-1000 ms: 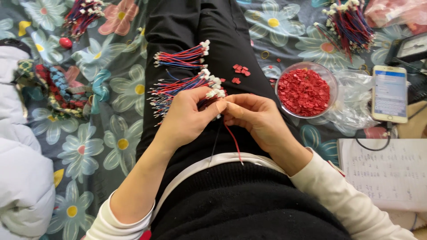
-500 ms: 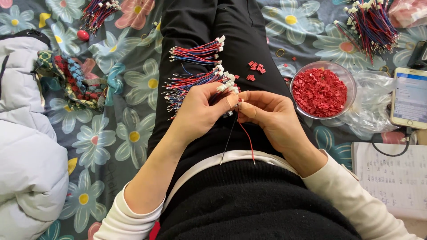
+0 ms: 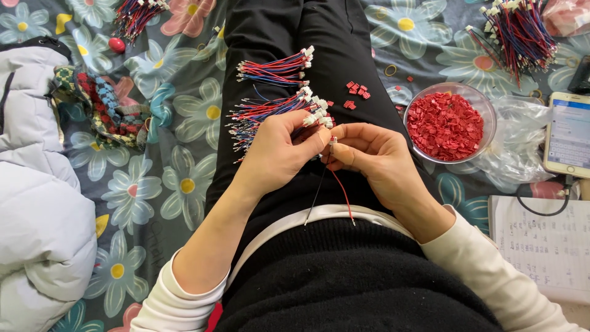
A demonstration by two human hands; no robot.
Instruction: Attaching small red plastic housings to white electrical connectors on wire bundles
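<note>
I sit with my legs in black trousers stretched over a flowered cloth. My left hand (image 3: 278,154) and my right hand (image 3: 369,157) meet over my lap, both pinching one small white connector with a red and a dark wire (image 3: 337,184) that hang down toward my waist. Just beyond my fingers, two bundles of red and blue wires with white connectors (image 3: 276,106) lie across my thighs. A few loose red plastic pieces (image 3: 356,91) rest on my right thigh.
A clear bowl of red plastic pieces (image 3: 447,123) stands right of my leg on a plastic bag. More wire bundles lie at the top right (image 3: 516,37) and top left (image 3: 138,15). A phone (image 3: 568,135), a notebook (image 3: 544,246) and a white padded jacket (image 3: 34,203) lie around.
The view has shifted slightly. My hands stay together on the connector and wire over my lap, with only small finger movements.
</note>
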